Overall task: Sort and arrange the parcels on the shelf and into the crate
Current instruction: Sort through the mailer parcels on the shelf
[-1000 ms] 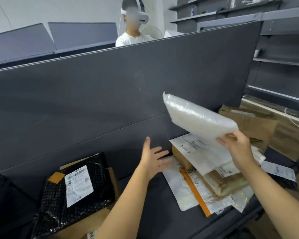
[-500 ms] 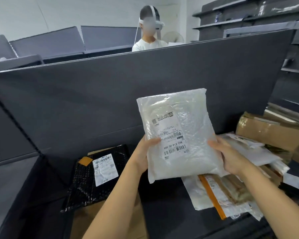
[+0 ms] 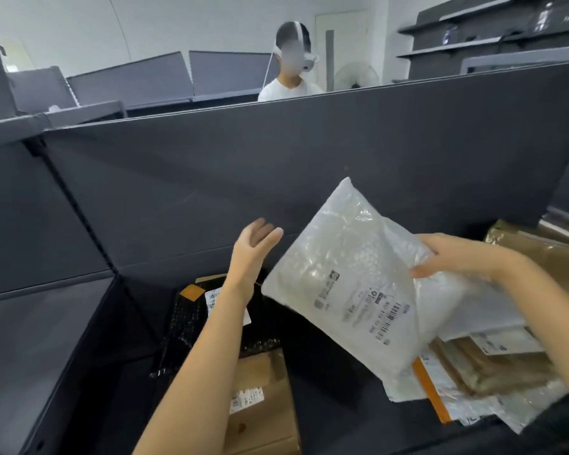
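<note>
My right hand (image 3: 454,257) grips the right edge of a white bubble-wrap parcel (image 3: 345,284), which hangs tilted in the air with its label facing me. My left hand (image 3: 255,244) is off the parcel to its left, fingers relaxed and holding nothing. Below my left forearm lies a black bubble mailer (image 3: 191,320) with a white label, on top of a brown cardboard box (image 3: 263,408). A heap of white and brown mailers (image 3: 480,372) lies on the dark shelf (image 3: 326,362) under the held parcel.
A tall dark back panel (image 3: 276,165) stands behind the shelf. More brown parcels (image 3: 539,251) sit at the far right. Another person wearing a headset (image 3: 291,70) stands beyond the panel. A dark side panel (image 3: 40,339) slopes down on the left.
My left hand has let go of the white parcel and moved up and left. The parcel, held by both hands half a second ago, now tilts in my right hand alone.
</note>
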